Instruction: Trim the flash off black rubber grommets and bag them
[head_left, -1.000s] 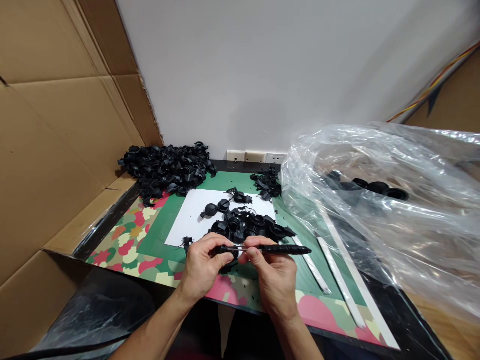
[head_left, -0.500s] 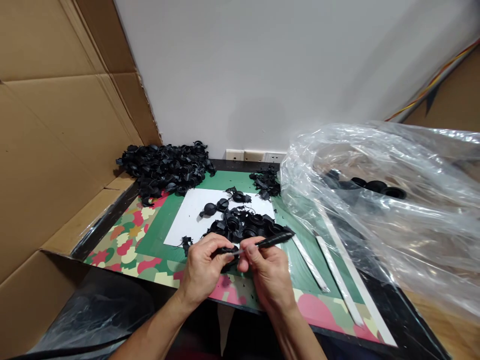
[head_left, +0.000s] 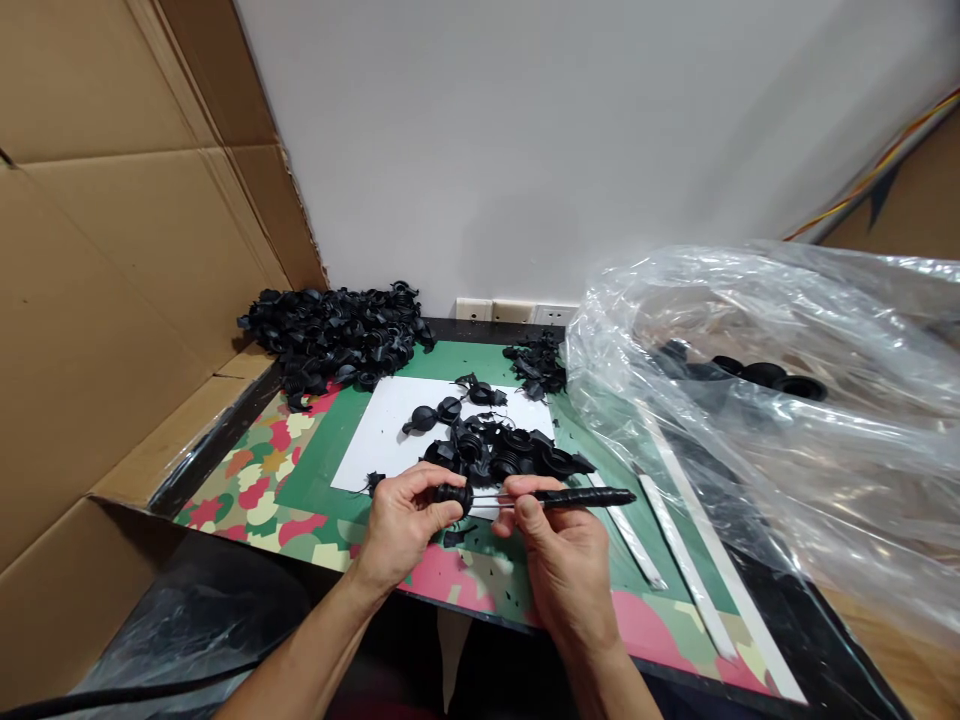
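Between finger and thumb, my left hand [head_left: 409, 520] pinches a small ribbed black rubber part [head_left: 455, 495]. My right hand [head_left: 562, 535] is closed on a black-wrapped tool [head_left: 592, 498] with two thin metal prongs. The prongs point left and reach the rubber part; whether their tips go into it is hidden. Just beyond both hands, a pile of black rubber parts [head_left: 510, 450] lies on a white sheet [head_left: 367, 430]. Several more parts, with round caps [head_left: 424, 418], lie loose at its far side.
A large heap of black rubber pieces [head_left: 337, 335] sits at the back left, a smaller scrap heap [head_left: 538, 365] at the back. Two white strips [head_left: 686, 565] lie right on the green mat [head_left: 315, 460]. A clear plastic bag [head_left: 750, 300] holds black rings. Cardboard [head_left: 135, 250] walls the left.
My right hand has moved right with the tool, and the gap between the hands has widened. The metal prongs and the ribbed rubber part now show more.
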